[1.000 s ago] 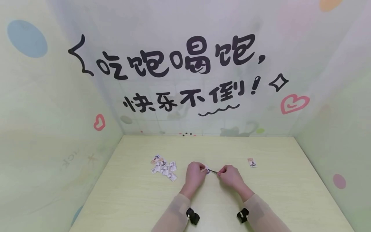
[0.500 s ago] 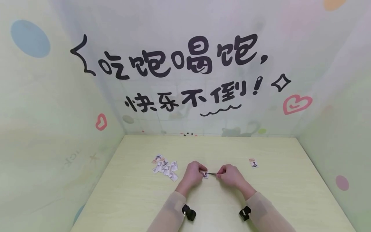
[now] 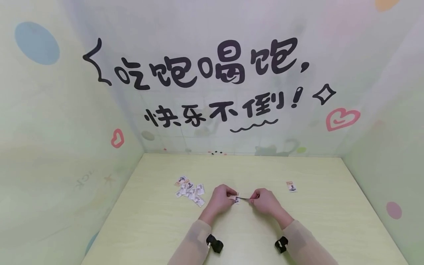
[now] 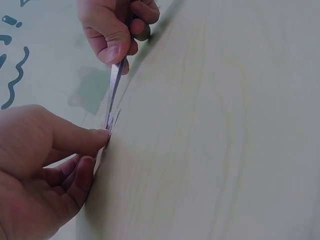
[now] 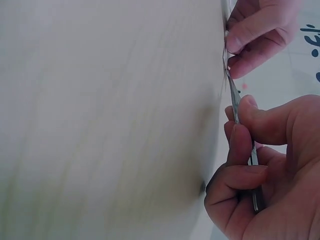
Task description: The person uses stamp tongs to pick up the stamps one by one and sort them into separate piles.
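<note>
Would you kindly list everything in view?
Table: one, pale yellow, foreground
Card pile: several, white-orange, table left
Loose card: one, orange-white, table right
Middle card: one, whitish, table middle
Tweezers: one, silver, over table middle
Walls: three, pale, back and sides
Writing: two lines, black, back wall
Hearts: two, pink, walls
Spots: several, multicoloured, walls
Sleeves: two, beige, bottom edge
Wrist cameras: two, black, beside sleeves
Left grip: one, bare, pinching middle card
Right grip: one, bare, holding tweezers

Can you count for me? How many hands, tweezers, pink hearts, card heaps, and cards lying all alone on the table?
Left hand and right hand: 2
Tweezers: 1
Left pink heart and right pink heart: 2
Card heap: 1
Card lying alone: 1
Total: 7
</note>
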Available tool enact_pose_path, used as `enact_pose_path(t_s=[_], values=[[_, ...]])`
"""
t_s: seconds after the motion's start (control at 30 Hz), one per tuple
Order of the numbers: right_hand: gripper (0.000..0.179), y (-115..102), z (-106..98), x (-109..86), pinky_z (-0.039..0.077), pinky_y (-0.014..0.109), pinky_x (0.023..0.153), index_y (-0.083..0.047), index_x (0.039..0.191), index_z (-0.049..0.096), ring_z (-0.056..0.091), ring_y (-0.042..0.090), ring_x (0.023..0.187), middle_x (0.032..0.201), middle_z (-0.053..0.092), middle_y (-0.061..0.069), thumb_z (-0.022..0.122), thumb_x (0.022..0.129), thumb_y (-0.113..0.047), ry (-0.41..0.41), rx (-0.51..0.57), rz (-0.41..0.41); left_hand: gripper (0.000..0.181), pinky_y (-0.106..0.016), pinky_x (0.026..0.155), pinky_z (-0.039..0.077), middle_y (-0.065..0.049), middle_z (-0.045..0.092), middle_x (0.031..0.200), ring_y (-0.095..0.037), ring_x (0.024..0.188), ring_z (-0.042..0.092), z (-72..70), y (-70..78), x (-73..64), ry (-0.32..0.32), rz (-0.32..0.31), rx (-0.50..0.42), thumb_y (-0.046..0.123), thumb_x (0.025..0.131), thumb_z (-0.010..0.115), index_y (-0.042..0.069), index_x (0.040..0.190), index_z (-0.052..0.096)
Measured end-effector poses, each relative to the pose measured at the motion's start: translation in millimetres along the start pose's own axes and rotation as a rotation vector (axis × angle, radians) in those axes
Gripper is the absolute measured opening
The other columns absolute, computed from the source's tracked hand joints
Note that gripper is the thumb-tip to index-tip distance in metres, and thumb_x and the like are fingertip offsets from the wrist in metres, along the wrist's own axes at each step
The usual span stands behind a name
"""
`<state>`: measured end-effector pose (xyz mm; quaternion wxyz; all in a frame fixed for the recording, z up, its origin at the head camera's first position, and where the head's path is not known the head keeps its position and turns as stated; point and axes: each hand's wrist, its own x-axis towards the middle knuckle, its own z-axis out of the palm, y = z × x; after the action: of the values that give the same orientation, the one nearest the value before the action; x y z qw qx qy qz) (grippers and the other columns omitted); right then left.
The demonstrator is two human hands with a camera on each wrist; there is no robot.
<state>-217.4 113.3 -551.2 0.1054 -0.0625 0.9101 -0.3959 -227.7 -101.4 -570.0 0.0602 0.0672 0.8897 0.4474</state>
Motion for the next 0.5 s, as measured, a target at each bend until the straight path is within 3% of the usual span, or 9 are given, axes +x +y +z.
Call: enact_pose_path(t_s=[0.5], values=[[0.009, 1.1, -0.4, -1.7, 0.046, 0.034, 0.069, -0.009, 0.084, 0.073, 0.057, 0.019, 0.074, 0.078, 0.064, 0.001, 0.077, 0.091, -0.008, -0.002, 0.033, -0.008, 0.024, -0.042, 0.091, 0.056, 0.000, 0.071, 0.097, -0.018, 0.094, 0.063, 1.6, 1.0, -1.7, 0.023, -0.017, -0.006, -0.004, 0.083, 0.083, 0.008, 0.104, 0.082]])
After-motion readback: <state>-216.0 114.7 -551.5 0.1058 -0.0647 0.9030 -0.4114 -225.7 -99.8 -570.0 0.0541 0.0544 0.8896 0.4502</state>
